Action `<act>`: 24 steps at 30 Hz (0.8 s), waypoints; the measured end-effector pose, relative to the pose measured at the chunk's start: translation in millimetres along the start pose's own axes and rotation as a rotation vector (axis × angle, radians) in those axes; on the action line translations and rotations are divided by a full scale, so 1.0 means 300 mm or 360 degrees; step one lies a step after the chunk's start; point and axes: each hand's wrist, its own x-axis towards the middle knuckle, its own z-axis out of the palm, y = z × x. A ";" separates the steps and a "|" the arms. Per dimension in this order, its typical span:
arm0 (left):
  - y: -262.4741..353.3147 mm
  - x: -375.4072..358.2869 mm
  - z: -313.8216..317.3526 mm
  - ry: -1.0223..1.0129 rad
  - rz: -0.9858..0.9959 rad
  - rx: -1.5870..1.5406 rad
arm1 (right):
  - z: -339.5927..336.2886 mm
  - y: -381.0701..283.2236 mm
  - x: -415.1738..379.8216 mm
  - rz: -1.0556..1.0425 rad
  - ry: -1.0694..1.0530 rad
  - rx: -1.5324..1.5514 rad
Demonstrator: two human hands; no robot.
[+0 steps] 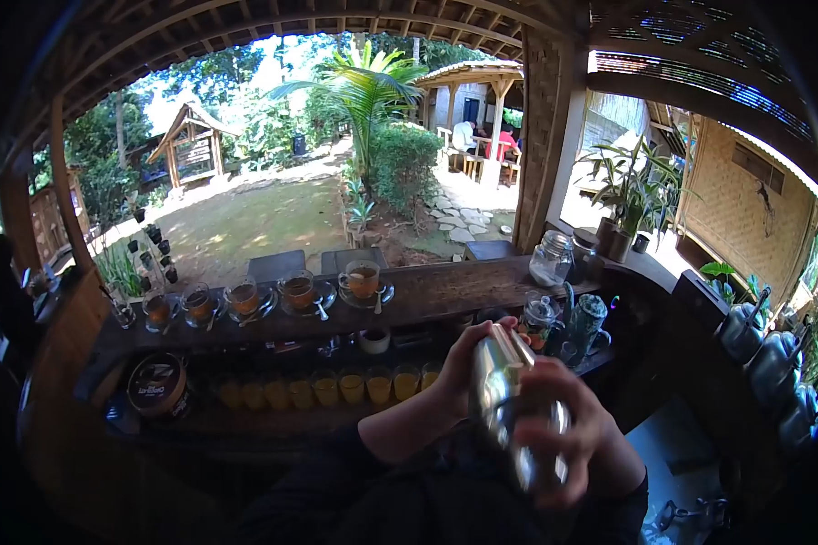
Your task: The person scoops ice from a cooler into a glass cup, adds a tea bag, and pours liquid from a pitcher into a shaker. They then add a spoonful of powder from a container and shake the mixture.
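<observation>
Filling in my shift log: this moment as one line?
left hand: on metal shaker; right hand: on it, blurred; counter: cups on saucers; below: orange drinks

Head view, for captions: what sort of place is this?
Probably an outdoor drinks bar: silver metal shaker in left hand and right hand, clear glass cups of amber drink along a dark wooden counter.

The long dark wooden worktop [454,280] carries a row of clear glass cups of amber drink [364,280] on clear glass saucers [390,294] with silver metal spoons [322,312], and a clear lidded glass jar [551,262].
</observation>
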 end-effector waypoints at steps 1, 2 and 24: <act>0.014 -0.025 0.052 -0.0239 0.0113 0.0084 | 0.021 -0.009 -0.015 -0.0070 0.0028 -0.0068; 0.029 -0.046 0.116 -0.0476 0.0232 0.0171 | 0.043 -0.020 -0.030 -0.0142 0.0055 -0.0131; 0.305 -0.530 0.180 -0.0160 0.0583 0.0530 | 0.433 -0.070 0.289 0.0038 0.0186 0.0236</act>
